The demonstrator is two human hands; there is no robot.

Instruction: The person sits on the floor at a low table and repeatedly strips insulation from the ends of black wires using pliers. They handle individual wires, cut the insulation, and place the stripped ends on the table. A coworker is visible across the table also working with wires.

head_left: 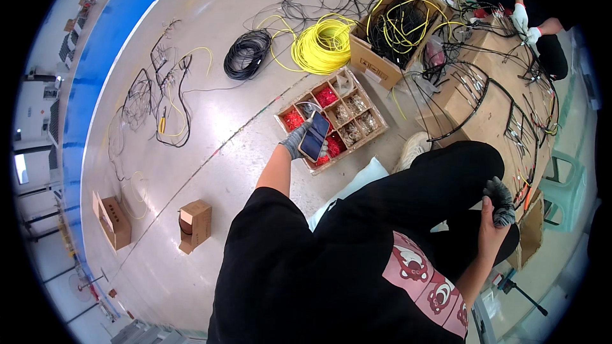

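Observation:
My left hand (295, 143), in a grey glove, is closed around a dark-screened smartphone (315, 137). The phone is over a divided wooden box (376, 132) on the floor and hides part of it. Red small parts (326, 95) fill some compartments, and pale metallic ones (350, 132) lie in others. My right hand (499, 204), with a dark grey glove over its fingers, is raised beside my knee at the right. Its fingers are curled in; whether anything is inside them is hidden.
Beyond the box lie a yellow cable coil (324, 44), a black coil (246, 55) and a carton of cables (376, 67). Wiring harnesses cover cardboard (472, 111) at right, where another person's white-gloved hands (521, 22) work. A green stool (564, 191) stands far right; small cartons (196, 224) sit left.

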